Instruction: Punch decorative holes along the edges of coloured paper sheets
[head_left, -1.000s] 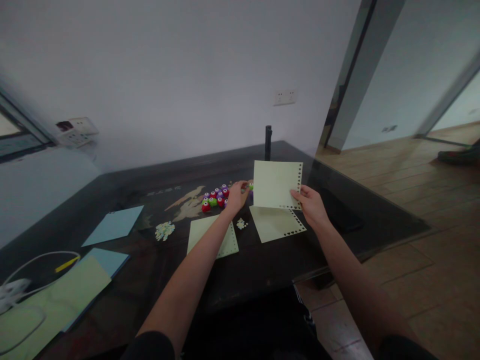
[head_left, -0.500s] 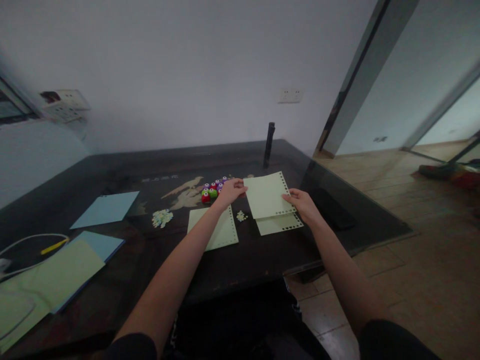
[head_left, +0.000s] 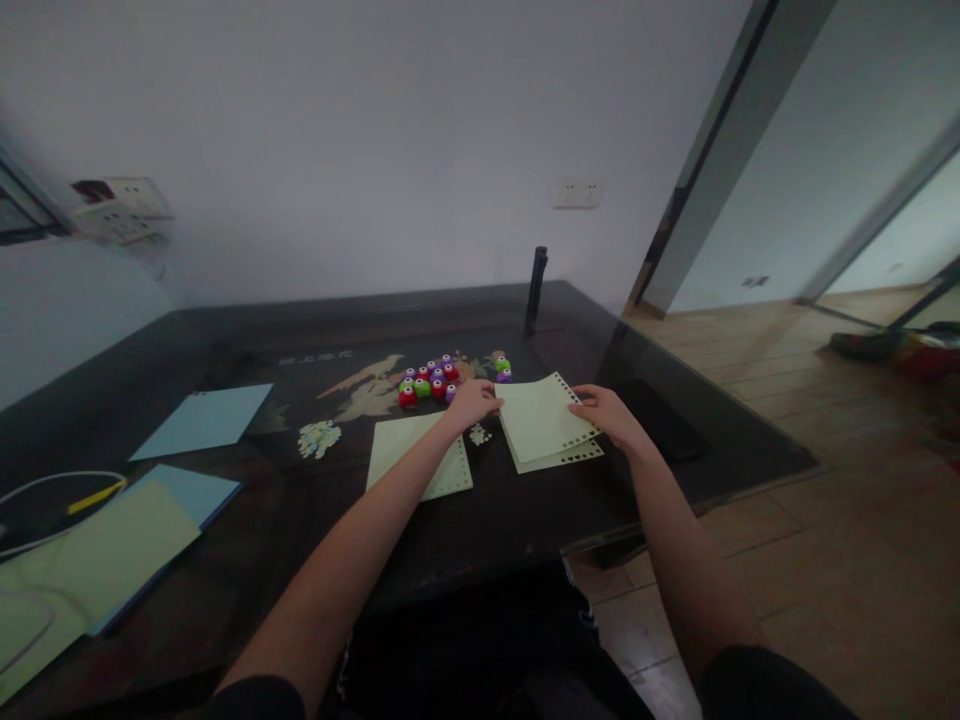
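Observation:
Between my two hands is a pale yellow-green sheet of paper (head_left: 538, 415) with small shapes punched along its right and lower edges. My left hand (head_left: 474, 402) pinches its upper left corner, and my right hand (head_left: 604, 412) grips its right edge. Just beneath it lies a second punched sheet (head_left: 559, 460), mostly covered. To the left, partly behind my left forearm, rests another punched pale sheet (head_left: 401, 440). A small heap of paper cut-outs (head_left: 480, 434) sits between the sheets. Several red, green and purple craft punches with eye-like tops (head_left: 423, 387) cluster beyond my left hand.
A larger heap of cut-outs (head_left: 319, 439) lies left of centre. Blue sheets (head_left: 206, 420), yellow-green paper (head_left: 105, 545) and a white cable (head_left: 60, 474) occupy the table's left side. Two punches (head_left: 502, 370) and a black upright post (head_left: 535, 292) stand toward the back; a dark flat object (head_left: 664, 420) is at right.
Both hands have brought the held sheet down and nearer, so it now covers more of the sheet beneath. The two punches behind it have come into view.

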